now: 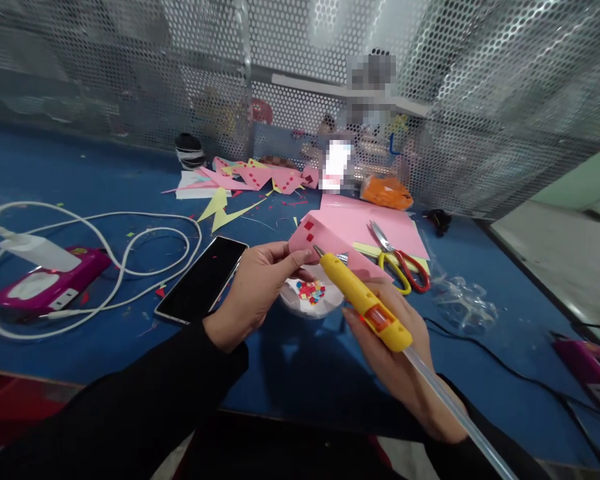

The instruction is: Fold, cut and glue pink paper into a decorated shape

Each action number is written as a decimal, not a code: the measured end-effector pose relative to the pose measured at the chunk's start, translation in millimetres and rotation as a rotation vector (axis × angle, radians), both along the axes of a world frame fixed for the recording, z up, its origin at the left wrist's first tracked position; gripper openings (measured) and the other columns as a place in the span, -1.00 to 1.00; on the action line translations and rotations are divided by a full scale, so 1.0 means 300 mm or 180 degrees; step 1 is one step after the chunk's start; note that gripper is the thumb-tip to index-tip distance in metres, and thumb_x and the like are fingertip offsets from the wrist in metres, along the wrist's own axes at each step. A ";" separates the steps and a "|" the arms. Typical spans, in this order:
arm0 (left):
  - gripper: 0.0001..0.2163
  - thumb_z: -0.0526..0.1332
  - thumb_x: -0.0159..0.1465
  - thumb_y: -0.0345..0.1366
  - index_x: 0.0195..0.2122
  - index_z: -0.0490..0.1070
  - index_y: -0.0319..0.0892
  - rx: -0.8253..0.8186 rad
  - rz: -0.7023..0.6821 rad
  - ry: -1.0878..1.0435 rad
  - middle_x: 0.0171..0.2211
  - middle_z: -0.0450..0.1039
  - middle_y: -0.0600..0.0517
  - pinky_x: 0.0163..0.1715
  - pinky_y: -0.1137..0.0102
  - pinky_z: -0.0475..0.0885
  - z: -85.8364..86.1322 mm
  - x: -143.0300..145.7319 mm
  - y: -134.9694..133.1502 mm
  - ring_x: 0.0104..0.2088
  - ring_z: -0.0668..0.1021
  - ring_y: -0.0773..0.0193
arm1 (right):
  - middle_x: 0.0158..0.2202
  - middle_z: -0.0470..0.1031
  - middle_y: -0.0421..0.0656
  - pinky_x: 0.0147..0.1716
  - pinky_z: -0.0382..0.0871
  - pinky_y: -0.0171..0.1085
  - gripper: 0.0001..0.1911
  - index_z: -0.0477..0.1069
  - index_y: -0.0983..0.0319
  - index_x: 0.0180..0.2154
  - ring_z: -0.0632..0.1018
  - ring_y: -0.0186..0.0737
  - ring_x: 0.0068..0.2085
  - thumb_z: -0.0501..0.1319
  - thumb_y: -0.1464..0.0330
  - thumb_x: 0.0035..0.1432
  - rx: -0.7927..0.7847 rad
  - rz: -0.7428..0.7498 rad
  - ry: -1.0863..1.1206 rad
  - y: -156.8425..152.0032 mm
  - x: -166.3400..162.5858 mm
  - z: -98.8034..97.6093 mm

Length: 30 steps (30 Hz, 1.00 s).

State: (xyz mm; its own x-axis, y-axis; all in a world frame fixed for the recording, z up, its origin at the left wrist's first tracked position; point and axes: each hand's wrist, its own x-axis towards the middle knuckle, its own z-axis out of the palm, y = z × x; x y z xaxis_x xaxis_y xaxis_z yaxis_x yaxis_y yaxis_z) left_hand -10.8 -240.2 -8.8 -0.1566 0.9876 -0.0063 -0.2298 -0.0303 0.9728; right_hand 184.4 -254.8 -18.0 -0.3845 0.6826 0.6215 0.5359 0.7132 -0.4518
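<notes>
My left hand pinches the lower left edge of a pink paper piece that bears two small red diamonds. In my right hand is a yellow glue gun, its metal tip close to the paper just below the diamonds. A long clear glue stick sticks out of the gun's rear end. Whether the tip touches the paper I cannot tell. Beneath the paper sits a clear, shallow bowl with small red, yellow and blue paper bits, partly hidden by the left fingers.
Left of my hand lie a phone, a white cable and a purple power strip. Scissors rest on pink sheets to the right. Decorated pink paper pieces and yellow scraps lie behind. A perforated metal screen backs the table.
</notes>
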 end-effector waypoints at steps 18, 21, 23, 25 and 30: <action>-0.79 0.48 0.01 -0.20 -0.36 0.64 -0.18 -0.0011 -0.0050 0.0040 -0.45 0.59 0.05 -0.37 0.44 0.48 -0.004 0.002 -0.001 -0.47 0.58 0.33 | -0.32 0.52 -0.17 -0.39 0.45 -0.27 -0.94 0.33 0.17 -0.20 0.57 -0.25 -0.35 0.20 0.35 0.30 0.0247 -0.0119 -0.0404 0.005 0.006 -0.005; -0.78 0.50 0.01 -0.19 -0.36 0.64 -0.18 0.0020 -0.0077 -0.0005 -0.44 0.59 0.06 -0.38 0.45 0.48 -0.004 0.002 -0.001 -0.47 0.58 0.35 | -0.31 0.52 -0.16 -0.36 0.46 -0.25 -0.93 0.33 0.17 -0.19 0.58 -0.22 -0.32 0.20 0.34 0.31 0.0267 -0.0121 -0.0481 0.007 0.012 -0.008; -0.77 0.50 0.01 -0.19 -0.35 0.64 -0.19 0.0023 -0.0082 -0.0023 -0.43 0.59 0.05 -0.39 0.46 0.48 -0.005 0.002 -0.002 -0.47 0.58 0.35 | -0.32 0.51 -0.16 -0.37 0.45 -0.25 -0.93 0.32 0.17 -0.19 0.58 -0.21 -0.31 0.20 0.33 0.31 0.0267 -0.0123 -0.0512 0.009 0.015 -0.008; -0.78 0.50 0.02 -0.20 -0.35 0.64 -0.19 0.0034 -0.0091 -0.0026 -0.43 0.59 0.05 -0.39 0.47 0.48 -0.005 0.002 -0.003 -0.46 0.58 0.36 | -0.34 0.50 -0.16 -0.40 0.43 -0.26 -0.93 0.32 0.17 -0.21 0.57 -0.22 -0.33 0.19 0.33 0.31 0.0250 -0.0128 -0.0519 0.010 0.015 -0.007; -0.80 0.50 0.04 -0.20 -0.40 0.62 -0.19 0.0110 -0.0123 -0.0052 -0.50 0.56 0.08 -0.43 0.53 0.46 -0.005 0.001 0.006 -0.49 0.57 0.39 | -0.36 0.51 -0.15 -0.42 0.42 -0.25 -0.93 0.34 0.20 -0.24 0.56 -0.23 -0.38 0.19 0.34 0.30 0.0296 -0.0203 -0.0436 0.003 0.000 -0.006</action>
